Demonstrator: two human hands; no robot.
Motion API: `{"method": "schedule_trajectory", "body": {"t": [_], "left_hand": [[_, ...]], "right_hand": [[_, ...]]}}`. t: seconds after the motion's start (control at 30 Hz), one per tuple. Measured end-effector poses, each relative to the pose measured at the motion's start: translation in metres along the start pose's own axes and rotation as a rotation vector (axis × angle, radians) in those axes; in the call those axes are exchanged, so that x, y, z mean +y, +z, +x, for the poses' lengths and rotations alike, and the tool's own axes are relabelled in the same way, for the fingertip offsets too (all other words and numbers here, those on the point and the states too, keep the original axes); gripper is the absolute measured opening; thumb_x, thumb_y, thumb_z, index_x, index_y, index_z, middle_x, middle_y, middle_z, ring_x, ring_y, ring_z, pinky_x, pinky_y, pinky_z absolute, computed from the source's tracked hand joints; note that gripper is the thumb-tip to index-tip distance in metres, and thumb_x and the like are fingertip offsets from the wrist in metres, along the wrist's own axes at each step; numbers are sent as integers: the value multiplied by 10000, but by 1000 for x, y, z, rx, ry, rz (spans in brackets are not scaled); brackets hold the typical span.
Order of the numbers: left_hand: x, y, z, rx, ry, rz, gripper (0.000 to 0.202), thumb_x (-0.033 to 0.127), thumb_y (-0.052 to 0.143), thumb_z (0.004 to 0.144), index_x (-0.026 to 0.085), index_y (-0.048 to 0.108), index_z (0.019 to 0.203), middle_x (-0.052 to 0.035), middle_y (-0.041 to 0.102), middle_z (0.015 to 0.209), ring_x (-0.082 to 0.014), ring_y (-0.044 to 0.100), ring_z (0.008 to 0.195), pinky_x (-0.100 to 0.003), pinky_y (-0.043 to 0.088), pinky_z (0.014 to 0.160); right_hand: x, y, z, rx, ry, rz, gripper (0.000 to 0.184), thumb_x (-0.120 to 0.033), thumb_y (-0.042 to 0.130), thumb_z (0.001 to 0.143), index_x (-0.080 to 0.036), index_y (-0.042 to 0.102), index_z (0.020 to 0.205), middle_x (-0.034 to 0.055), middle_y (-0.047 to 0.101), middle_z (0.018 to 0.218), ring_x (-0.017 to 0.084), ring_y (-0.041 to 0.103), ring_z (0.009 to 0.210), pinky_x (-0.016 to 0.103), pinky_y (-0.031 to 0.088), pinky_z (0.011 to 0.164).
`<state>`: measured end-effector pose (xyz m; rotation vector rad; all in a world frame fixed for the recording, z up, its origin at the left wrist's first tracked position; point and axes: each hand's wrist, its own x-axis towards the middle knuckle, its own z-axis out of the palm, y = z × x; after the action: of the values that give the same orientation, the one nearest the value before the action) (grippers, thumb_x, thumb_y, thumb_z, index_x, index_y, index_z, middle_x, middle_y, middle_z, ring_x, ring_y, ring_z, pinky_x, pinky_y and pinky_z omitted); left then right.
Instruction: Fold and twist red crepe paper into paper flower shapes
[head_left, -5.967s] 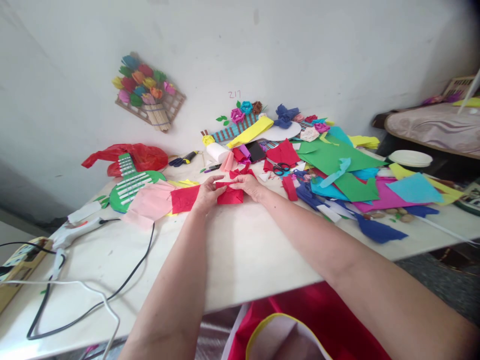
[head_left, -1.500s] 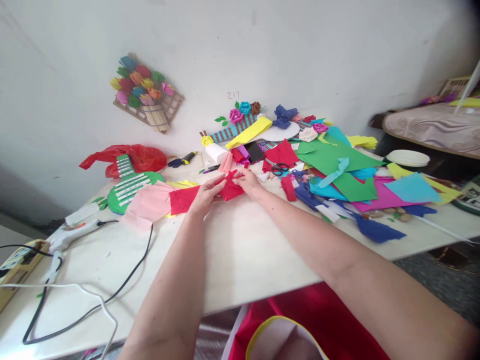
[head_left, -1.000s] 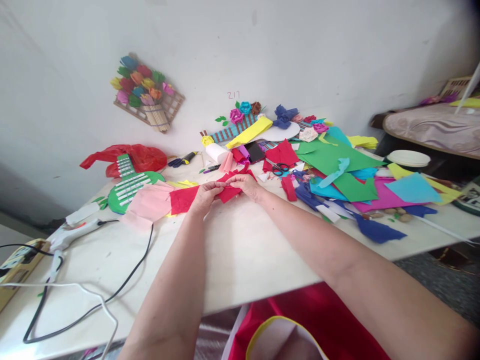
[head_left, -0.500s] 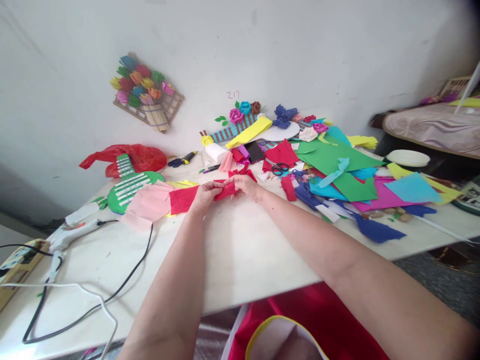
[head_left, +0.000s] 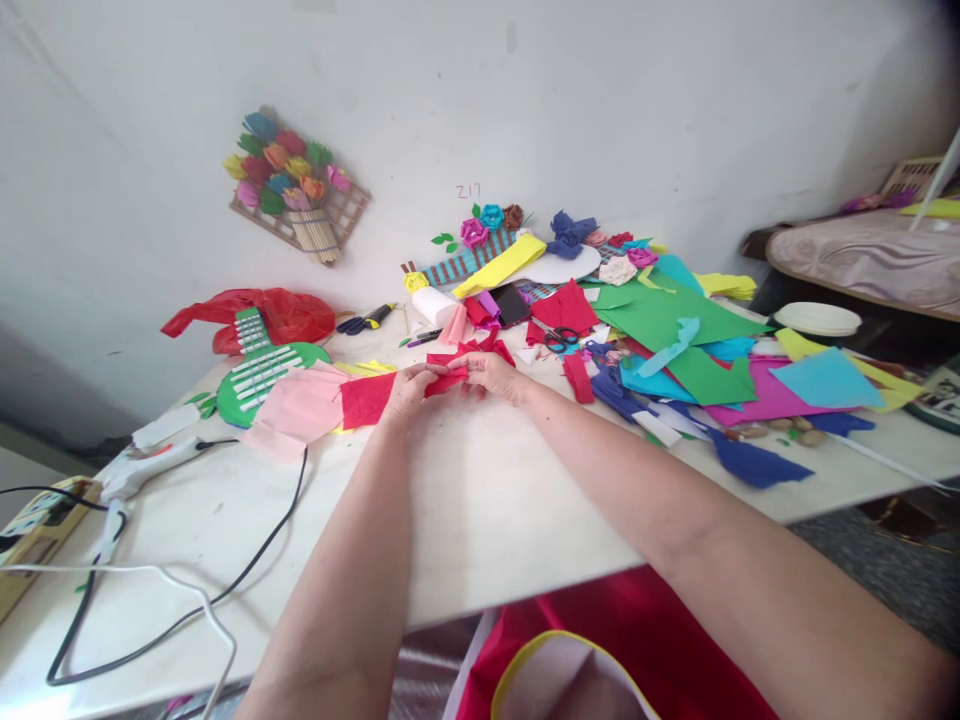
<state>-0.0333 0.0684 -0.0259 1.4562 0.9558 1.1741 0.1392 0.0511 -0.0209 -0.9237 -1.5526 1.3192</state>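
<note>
Both my hands meet over the table around a strip of red crepe paper [head_left: 448, 378]. My left hand [head_left: 411, 390] pinches it from the left, thumb and fingers closed. My right hand [head_left: 489, 376] is closed on the other end, its fingertips close to the left thumb. A flat red paper piece [head_left: 366, 400] lies just left of the left hand, beside a pale pink crepe sheet [head_left: 296, 405]. More crumpled red paper [head_left: 487, 345] shows behind the right hand. What lies under the fingers is hidden.
At left are a green guitar-shaped craft [head_left: 274, 372], a glue gun [head_left: 157, 468] and its black cord [head_left: 289, 510]. Right of my hands lie scissors [head_left: 559, 340], a green sheet [head_left: 675, 310] and blue scraps [head_left: 754, 460]. Pliers [head_left: 367, 320] rest near the wall.
My hands stay in nearly the same place. The right fingers have shifted slightly along the red strip, which lies a little flatter between the hands.
</note>
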Motion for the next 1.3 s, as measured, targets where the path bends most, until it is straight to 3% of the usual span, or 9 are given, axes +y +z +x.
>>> {"method": "schedule_trajectory", "body": {"t": [0.23, 0.47, 0.57, 0.73, 0.8, 0.93, 1.07, 1.17, 1.3], "left_hand": [[3, 0, -1, 33, 29, 263, 292, 222, 569, 575, 157, 695, 830, -31, 670, 733, -182, 578, 726, -281, 434, 720], [4, 3, -3, 61, 10, 472, 290, 172, 560, 542, 166, 687, 803, -10, 627, 648, -158, 526, 623, -262, 409, 630], [2, 3, -2, 75, 29, 477, 258, 148, 531, 537, 167, 676, 750, -22, 633, 703, -168, 542, 678, -267, 423, 649], [7, 3, -3, 245, 178, 394, 183, 128, 512, 538, 179, 638, 661, -46, 624, 1013, -199, 535, 912, -273, 420, 748], [12, 3, -6, 263, 180, 359, 206, 139, 510, 538, 173, 646, 688, -45, 630, 978, -192, 541, 851, -270, 417, 712], [15, 3, -9, 86, 76, 349, 214, 199, 556, 570, 157, 661, 752, -17, 603, 673, -151, 520, 637, -256, 397, 606], [11, 0, -8, -97, 81, 374, 253, 267, 645, 576, 148, 633, 799, -26, 631, 759, -150, 545, 699, -259, 411, 650], [9, -2, -7, -115, 57, 454, 305, 318, 699, 541, 143, 615, 776, -20, 623, 730, -138, 532, 658, -263, 403, 629], [9, -4, -8, -113, 9, 556, 331, 408, 721, 523, 146, 603, 688, 8, 575, 620, -113, 484, 576, -243, 362, 559]], "right_hand": [[9, 2, 6, 89, -66, -237, 245, -174, 511, 779, -179, 635, 990, -3, 633, 694, 65, 545, 505, 151, 354, 410], [18, 1, 11, 153, -195, -631, 178, -214, 511, 781, -185, 686, 761, 8, 634, 652, 105, 502, 548, 232, 372, 553], [12, 2, 8, 152, -195, -745, 202, -237, 493, 796, -170, 673, 734, 18, 629, 655, 125, 515, 598, 245, 356, 588], [4, 5, 3, 191, -150, -967, 235, -276, 473, 809, -180, 678, 746, 45, 628, 674, 167, 528, 670, 273, 323, 602], [3, 5, 2, 201, -133, -1038, 240, -288, 471, 808, -192, 689, 771, 57, 638, 705, 185, 534, 696, 284, 315, 600], [3, 6, 1, 237, -135, -1122, 269, -315, 458, 815, -201, 700, 792, 67, 648, 761, 188, 541, 722, 288, 322, 599], [4, 7, 2, 260, -231, -1166, 269, -301, 458, 806, -196, 704, 828, 69, 626, 970, 180, 555, 819, 279, 346, 613], [6, 6, 4, 211, -260, -1141, 262, -296, 464, 803, -198, 705, 837, 53, 615, 1026, 170, 555, 867, 268, 364, 635], [8, 3, 6, 120, -176, -1061, 240, -292, 484, 799, -206, 704, 843, 28, 668, 868, 164, 568, 824, 262, 373, 650]]}}
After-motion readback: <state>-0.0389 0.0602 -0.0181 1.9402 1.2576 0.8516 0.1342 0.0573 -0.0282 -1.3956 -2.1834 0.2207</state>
